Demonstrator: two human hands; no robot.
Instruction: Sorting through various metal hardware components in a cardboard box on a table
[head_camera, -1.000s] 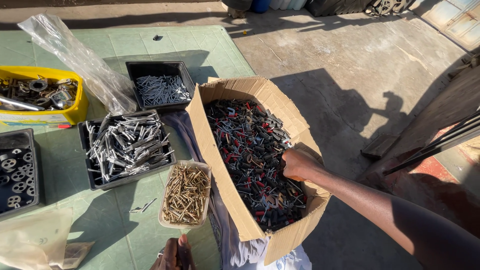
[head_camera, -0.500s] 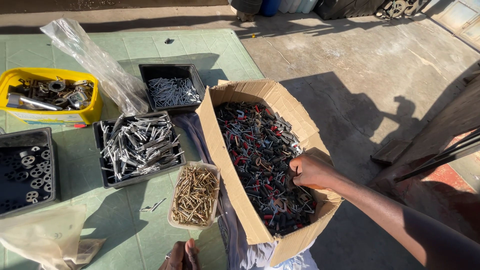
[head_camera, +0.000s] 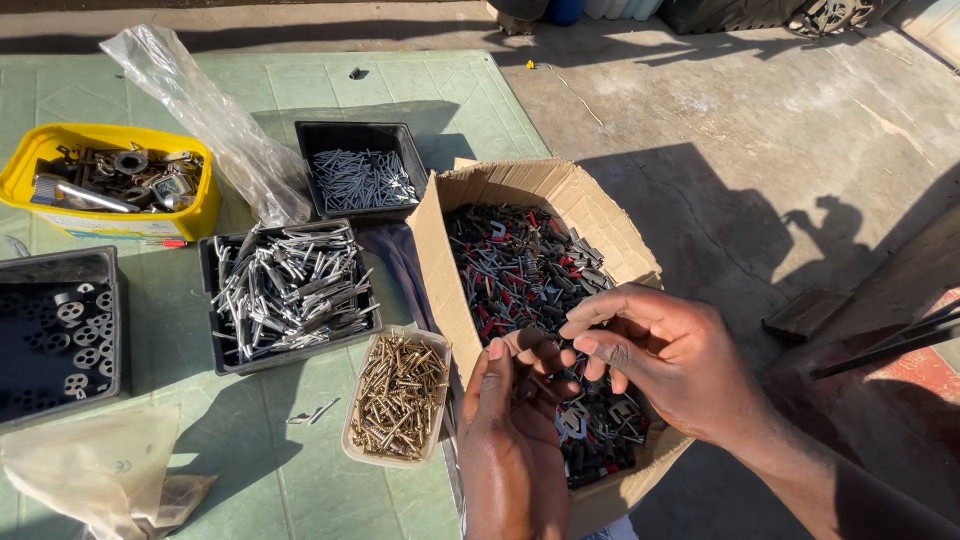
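Note:
A cardboard box full of small red, black and silver metal parts stands at the table's right edge. My left hand is raised palm-up over the box's near end, fingers apart, with several small dark parts lying in the palm. My right hand hovers just right of it, its fingertips pinched together over the left palm, touching or holding a small part.
On the green table sit a small tray of brass screws, a black tray of silver clips, a black tray of thin pins, a yellow tub of metal pieces, a black tray of round parts and plastic bags. Concrete ground lies right.
My right hand has lifted out of the box toward the near end. My left hand has come up from the bottom edge and now lies palm-up under the right fingertips.

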